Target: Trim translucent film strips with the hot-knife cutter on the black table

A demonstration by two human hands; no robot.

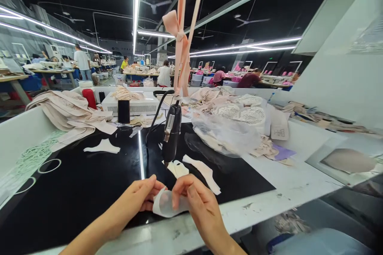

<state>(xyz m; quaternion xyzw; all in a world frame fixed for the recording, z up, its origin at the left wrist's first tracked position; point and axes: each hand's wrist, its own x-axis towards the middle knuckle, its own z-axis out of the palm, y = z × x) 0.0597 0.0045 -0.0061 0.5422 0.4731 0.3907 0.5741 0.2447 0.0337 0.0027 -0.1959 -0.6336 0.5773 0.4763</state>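
Between my two hands, just above the table's front edge, is a curved white fabric piece (165, 204) with a translucent, film-like inner face. My left hand (146, 193) grips its left end, thumb on top and fingers behind. On its right end, my right hand (196, 201) is closed with bent fingers, partly covering it. A black hand-held tool (171, 133) hangs nose down from pink fabric straps (181, 48) just beyond my hands. Below its tip lie cream cut pieces (178, 168), and a longer pale cut piece (204, 170) is to the right.
The black tabletop (89, 191) holds another white cut piece (102, 146). Beige fabric (72, 113) and green elastic loops (38, 155) lie left. At the back stand a phone (123, 111) and a white box (140, 105). Plastic-wrapped fabric (227, 131) is piled right. Several people work behind.
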